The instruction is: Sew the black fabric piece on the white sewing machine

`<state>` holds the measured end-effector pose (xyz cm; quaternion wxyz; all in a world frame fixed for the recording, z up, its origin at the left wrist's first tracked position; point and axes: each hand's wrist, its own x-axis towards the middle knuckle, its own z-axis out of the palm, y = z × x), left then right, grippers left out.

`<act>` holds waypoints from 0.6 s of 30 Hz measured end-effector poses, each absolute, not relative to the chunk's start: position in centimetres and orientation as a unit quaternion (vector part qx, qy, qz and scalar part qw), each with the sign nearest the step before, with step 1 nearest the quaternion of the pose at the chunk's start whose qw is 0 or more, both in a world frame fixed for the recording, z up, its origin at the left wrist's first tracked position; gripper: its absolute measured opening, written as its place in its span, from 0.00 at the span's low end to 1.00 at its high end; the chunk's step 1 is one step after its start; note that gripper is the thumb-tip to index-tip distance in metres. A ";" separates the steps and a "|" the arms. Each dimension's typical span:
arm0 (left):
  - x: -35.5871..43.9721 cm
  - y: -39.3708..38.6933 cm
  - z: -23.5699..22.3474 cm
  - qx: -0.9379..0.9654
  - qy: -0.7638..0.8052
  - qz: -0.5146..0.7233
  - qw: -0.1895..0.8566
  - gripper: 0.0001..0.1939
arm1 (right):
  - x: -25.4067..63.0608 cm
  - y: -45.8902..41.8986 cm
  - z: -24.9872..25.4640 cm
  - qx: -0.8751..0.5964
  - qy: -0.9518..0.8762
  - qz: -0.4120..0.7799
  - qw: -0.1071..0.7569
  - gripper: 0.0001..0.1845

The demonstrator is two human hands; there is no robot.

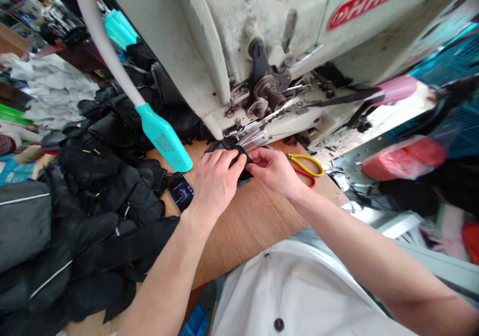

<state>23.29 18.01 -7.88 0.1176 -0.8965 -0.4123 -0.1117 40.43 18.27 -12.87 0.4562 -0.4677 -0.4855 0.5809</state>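
Note:
A small piece of black fabric (229, 147) lies on the wooden table (254, 221) just under the metal presser foot (250, 137) of a white sewing machine (209, 41). My left hand (216, 180) rests on top of the fabric with its fingers curled down over it. My right hand (272, 170) pinches the fabric's right edge between thumb and fingers. Both hands sit close together directly in front of the needle area. Most of the fabric is hidden beneath my hands.
A large heap of black garments (93, 196) fills the left side. A teal lamp head (164, 140) on a white arm hangs over the table, with a phone (181, 192) below it. Yellow and red scissors (307, 167) lie right of my hands.

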 end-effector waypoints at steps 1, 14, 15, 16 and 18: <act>23.3 18.3 -7.8 -0.895 -0.414 -0.116 0.119 0.15 | 40.3 18.6 -12.8 -0.468 -0.484 0.580 0.458 0.07; 22.6 21.0 -8.3 -0.848 -0.475 -0.205 0.118 0.09 | 38.6 20.2 -11.6 -0.582 -0.507 0.463 0.437 0.08; 22.5 21.1 -8.3 -0.846 -0.479 -0.205 0.116 0.09 | 38.6 20.2 -11.6 -0.583 -0.509 0.458 0.437 0.08; 22.5 21.1 -8.4 -0.845 -0.482 -0.203 0.115 0.09 | 38.5 20.2 -11.6 -0.583 -0.512 0.455 0.437 0.08; 22.4 21.1 -8.3 -0.843 -0.488 -0.195 0.112 0.10 | 38.5 20.2 -11.6 -0.578 -0.515 0.456 0.438 0.08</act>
